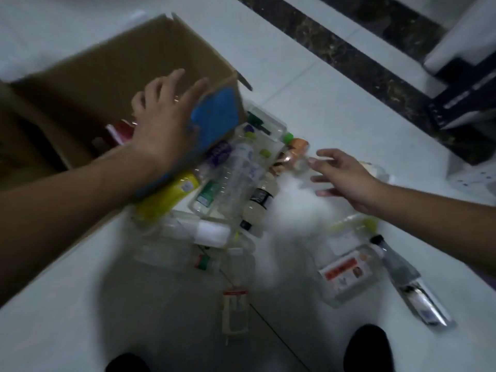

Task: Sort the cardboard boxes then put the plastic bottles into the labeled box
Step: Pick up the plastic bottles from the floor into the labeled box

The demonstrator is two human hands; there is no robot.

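A large brown cardboard box with a blue label on its near wall stands tilted at the upper left. My left hand hovers over its rim next to the label, fingers spread and holding nothing. A red-and-white item lies inside the box. Several plastic bottles are heaped on the floor just right of the box, among them a yellow one. My right hand reaches from the right with its fingers apart, its fingertips beside an orange-labelled bottle. The picture is blurred.
A clear container with a red-and-white label and a black-capped bottle lie on the white tiled floor at the right. My shoes are at the bottom. A dark marble strip and dark furniture lie beyond.
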